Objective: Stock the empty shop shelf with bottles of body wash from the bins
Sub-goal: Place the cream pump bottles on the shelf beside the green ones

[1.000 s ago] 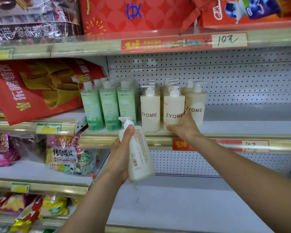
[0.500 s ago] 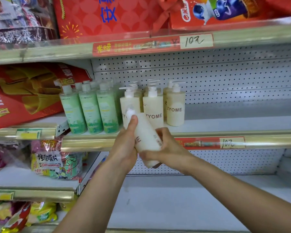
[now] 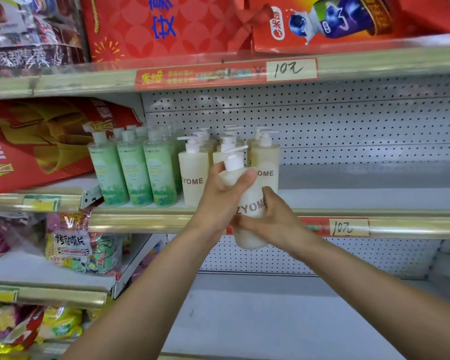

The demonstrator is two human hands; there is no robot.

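fingers [image 3: 244, 178] hide bottle [image 3: 252, 201] shoulder | label – first letter partly covered

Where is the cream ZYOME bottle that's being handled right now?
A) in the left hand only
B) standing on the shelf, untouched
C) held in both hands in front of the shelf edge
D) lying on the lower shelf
C: the left hand and right hand both grip the cream bottle, off the shelf.

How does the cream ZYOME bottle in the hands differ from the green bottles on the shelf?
The held ZYOME bottle is opaque cream; the green bottles are tinted green.
It is off the shelf, gripped by the left hand and right hand, and tilted; the green ones stand upright in a row on the shelf.
All have white pump tops.
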